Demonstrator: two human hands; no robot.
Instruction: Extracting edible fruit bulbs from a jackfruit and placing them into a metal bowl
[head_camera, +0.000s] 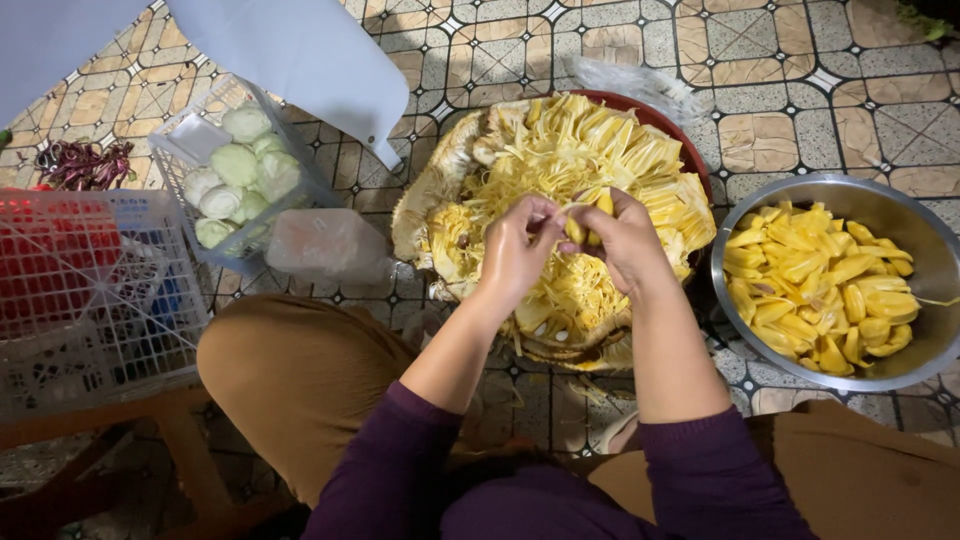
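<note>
A cut-open jackfruit (560, 160) with pale yellow fibres fills a red basin (672, 128) on the tiled floor in front of me. Both hands meet above its middle. My left hand (518, 250) and my right hand (625, 240) together pinch a yellow jackfruit pod (578, 228) with stringy fibres still on it. To the right stands a steel bowl (905, 215) holding several peeled yellow pods (820, 290).
A clear plastic box of pale green round vegetables (240, 165) sits at left, beside a white wire basket (90, 290) with red items. A clear plastic lid (325, 245) lies by my knee. A pale blue sheet (290, 50) covers the far left floor.
</note>
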